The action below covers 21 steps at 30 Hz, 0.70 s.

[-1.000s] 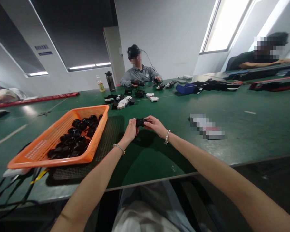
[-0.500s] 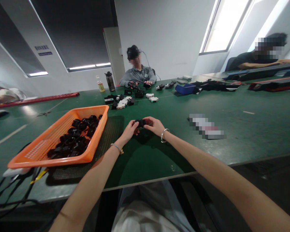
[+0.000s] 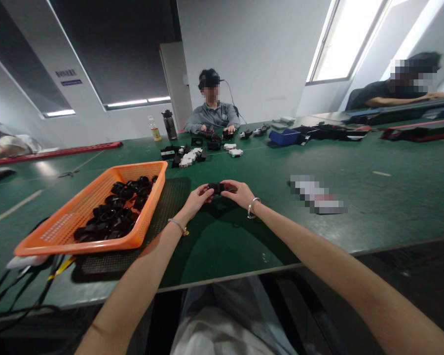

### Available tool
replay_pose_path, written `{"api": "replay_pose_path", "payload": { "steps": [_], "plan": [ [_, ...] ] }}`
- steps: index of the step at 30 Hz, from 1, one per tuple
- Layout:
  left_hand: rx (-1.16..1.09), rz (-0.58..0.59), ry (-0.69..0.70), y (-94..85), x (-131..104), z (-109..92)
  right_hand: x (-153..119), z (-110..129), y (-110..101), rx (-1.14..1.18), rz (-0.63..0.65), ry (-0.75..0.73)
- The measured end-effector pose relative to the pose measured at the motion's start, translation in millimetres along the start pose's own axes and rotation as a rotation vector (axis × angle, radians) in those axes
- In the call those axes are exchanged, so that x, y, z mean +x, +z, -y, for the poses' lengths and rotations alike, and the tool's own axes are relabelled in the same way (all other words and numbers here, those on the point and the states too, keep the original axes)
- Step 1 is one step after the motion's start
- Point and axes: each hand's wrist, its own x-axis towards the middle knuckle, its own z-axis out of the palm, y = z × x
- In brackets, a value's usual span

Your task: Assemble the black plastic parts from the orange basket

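Note:
Between my two hands is a small black plastic part (image 3: pixel 217 188), held just above the green table (image 3: pixel 222 251). My left hand (image 3: pixel 200 198) grips its left end with thumb and fingers. On the other end, my right hand (image 3: pixel 240 193) pinches it, thumb toward me. The part's fine detail is too small to make out, and my fingers cover both its ends. To the left of my left hand stands an orange plastic basket (image 3: pixel 153 204) with several glossy black ring-shaped parts (image 3: pixel 114 217) inside.
Ahead lies a pile of black and white parts (image 3: pixel 188 155). Across the table sits a person (image 3: pixel 212 111) beside a dark bottle (image 3: pixel 169 125) and a drink bottle (image 3: pixel 154 130). A blurred-out flat item (image 3: pixel 316 195) lies to the right. Cables (image 3: pixel 33 291) run at the left edge.
My hands stay on the black part, with only a slight shift of the fingers. The person across has raised their head a little.

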Motion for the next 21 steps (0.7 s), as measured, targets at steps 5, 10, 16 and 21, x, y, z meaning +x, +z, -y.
{"api": "replay_pose_path", "payload": {
  "steps": [5,10,16,21],
  "plan": [
    [0.004,0.009,-0.004,-1.9,-0.7,0.3,-0.2,-1.4,-0.8,0.009,-0.001,0.002],
    [0.011,0.01,-0.002,-1.8,-2.6,-1.5,-0.3,-0.8,-0.4,0.004,-0.002,0.023],
    [0.012,0.027,0.02,-3.2,-5.4,-2.9,-0.4,-0.4,-0.6,-0.006,0.009,0.042],
    [-0.05,0.048,0.004,-4.0,-6.4,-4.0,0.2,-2.4,-0.2,-0.024,0.013,0.026]
  ]
}}
